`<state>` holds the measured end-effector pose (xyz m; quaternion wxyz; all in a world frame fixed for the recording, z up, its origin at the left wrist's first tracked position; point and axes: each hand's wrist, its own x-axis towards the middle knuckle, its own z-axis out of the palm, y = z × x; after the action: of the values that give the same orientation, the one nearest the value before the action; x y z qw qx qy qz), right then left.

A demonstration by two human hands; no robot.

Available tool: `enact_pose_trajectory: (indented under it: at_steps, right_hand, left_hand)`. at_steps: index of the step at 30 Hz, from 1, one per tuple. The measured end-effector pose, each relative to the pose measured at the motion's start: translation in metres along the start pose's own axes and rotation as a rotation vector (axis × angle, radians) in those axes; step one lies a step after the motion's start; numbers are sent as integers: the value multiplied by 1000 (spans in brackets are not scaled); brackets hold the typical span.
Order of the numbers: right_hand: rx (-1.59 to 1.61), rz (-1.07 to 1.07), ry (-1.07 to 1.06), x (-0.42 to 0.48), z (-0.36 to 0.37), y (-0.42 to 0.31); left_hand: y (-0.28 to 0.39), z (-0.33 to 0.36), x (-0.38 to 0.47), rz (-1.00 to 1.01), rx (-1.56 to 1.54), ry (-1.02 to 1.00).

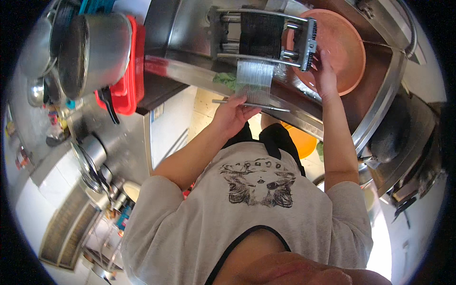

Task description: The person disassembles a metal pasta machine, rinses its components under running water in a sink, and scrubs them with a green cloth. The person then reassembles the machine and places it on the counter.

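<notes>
My left hand point(233, 115) holds the metal rod point(278, 108) at the end of a comb-like rack of thin metal strips point(253, 80). The rack's upper end meets the lower bar of a metal blade assembly point(262, 35), apparently from a meat slicer, with a dark stack of closely set blades. At the assembly's right end, my right hand point(326, 73) grips the geared end plate point(309, 44), with some fingertips hidden behind it. Under that end lies a round terracotta-coloured plastic basin point(342, 46), which appears to hold water.
Green leaves point(226, 80) lie by the sink's front edge point(299, 115), behind the rack. To the left, a large metal pot point(96, 53) rests against a red plastic basket point(137, 71). A curved faucet pipe point(413, 32) is at right. An orange tub point(302, 142) stands below.
</notes>
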<state>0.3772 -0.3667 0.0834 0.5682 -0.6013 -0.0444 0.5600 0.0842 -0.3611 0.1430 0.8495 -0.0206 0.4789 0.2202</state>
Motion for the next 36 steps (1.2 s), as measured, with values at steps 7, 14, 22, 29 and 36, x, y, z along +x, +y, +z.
enact_pose_trajectory:
  at_steps: [7, 14, 22, 29, 36]
  right_hand:
    - [45, 56, -89, 14, -1, -2]
    - [-12, 1, -92, 18, 12, -12]
    - [-53, -48, -136, 34, -1, -23]
    - [-170, -25, -137, 21, 11, -33]
    - [-186, -49, -133, 11, 14, -34]
  left_hand:
    - [-15, 10, 7, 136, -95, -23]
    - [-11, 12, 11, 168, -79, 52]
    - [-4, 9, 19, 145, -63, 44]
    - [-22, 3, -15, 139, -32, 82]
    - [-17, 9, -1, 161, 23, 41]
